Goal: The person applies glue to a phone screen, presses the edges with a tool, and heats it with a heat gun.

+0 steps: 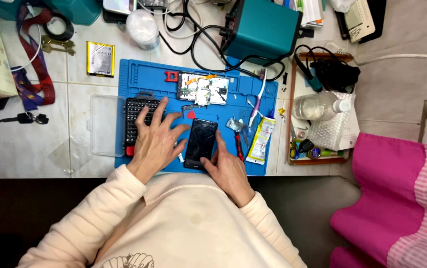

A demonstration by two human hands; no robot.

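Both hands, my left hand [156, 141] and right hand [228, 166], lay flat and open around the black phone [201, 144] on the blue mat [139, 74], and pushing hard could crack it.

phone [200, 144]: shiny black glass, smooth, between the fingers of the left hand [155, 140] and the right hand [228, 168]
mat [144, 74]: blue, soft-looking rubber, matt, under the fingers
bit case [135, 115]: black plastic with small metal bits, under the left fingertips
tweezers [234, 124]: shiny metal, just beyond the right fingertips
sleeves [104, 208]: cream cloth, soft
table [25, 149]: pale tiles, smooth
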